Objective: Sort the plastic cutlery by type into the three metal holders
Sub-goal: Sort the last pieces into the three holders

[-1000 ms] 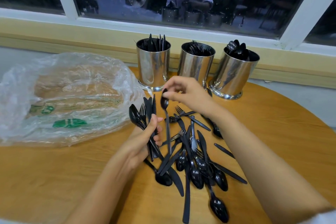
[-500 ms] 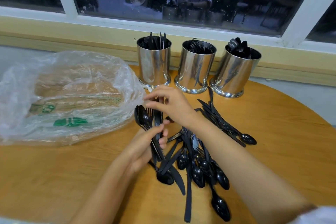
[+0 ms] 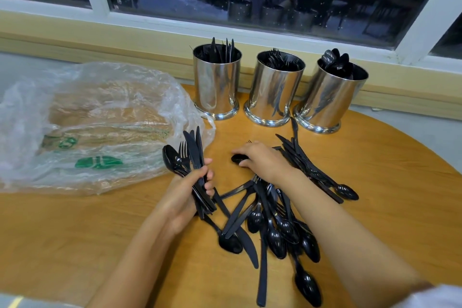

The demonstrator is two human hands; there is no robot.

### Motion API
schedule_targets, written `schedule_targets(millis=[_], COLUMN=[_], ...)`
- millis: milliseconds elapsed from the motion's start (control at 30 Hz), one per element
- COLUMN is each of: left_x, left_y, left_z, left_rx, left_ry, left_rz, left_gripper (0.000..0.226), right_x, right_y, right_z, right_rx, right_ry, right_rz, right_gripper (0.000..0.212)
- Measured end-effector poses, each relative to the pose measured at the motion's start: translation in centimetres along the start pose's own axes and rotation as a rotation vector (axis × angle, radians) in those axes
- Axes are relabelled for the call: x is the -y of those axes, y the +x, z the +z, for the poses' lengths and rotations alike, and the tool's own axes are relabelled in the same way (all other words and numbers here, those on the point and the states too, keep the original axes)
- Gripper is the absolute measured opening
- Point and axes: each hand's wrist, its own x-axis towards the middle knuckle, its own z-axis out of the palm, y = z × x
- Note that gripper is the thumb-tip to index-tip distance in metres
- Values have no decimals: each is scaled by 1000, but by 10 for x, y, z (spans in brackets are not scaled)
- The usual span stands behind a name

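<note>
Here, in the head view, your left hand is clenched around a mixed bundle of black knives, forks and spoons. Their heads point to the far side, above your thumb. Your right hand lies palm down on the wooden table, with its fingers bent over the bowl of one black spoon. You cannot tell from this view if the fingers grasp the spoon or only touch it.

The loose pile of cutlery lies between your forearms and under the right one, on the near side. A smaller group lies to the right of your right hand and reaches toward the holders.

The three metal holders stand in a row at the far edge. The left holder has knives, the middle holder has forks, and the right holder has spoons. A clear plastic bag lies on the left, near the bundle.
</note>
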Motion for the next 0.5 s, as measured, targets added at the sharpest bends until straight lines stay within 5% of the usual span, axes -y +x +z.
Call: schedule_targets(millis=[200,367,500], left_x=[5,6,8], left_y=[-4,-4,-3], left_z=[0,4,14], left_rx=[-2,0,13], left_ry=[11,59,70], left_rz=[-23,-3,16], left_gripper=[25,38,45], right_x=[3,24,46], right_y=[2,-8,-24], right_z=[-12,-64,-82], right_rx=[-172,-571,-278], right_ry=[-21,456,819], right_rz=[-191,-221,-204], right_gripper=[12,7,13])
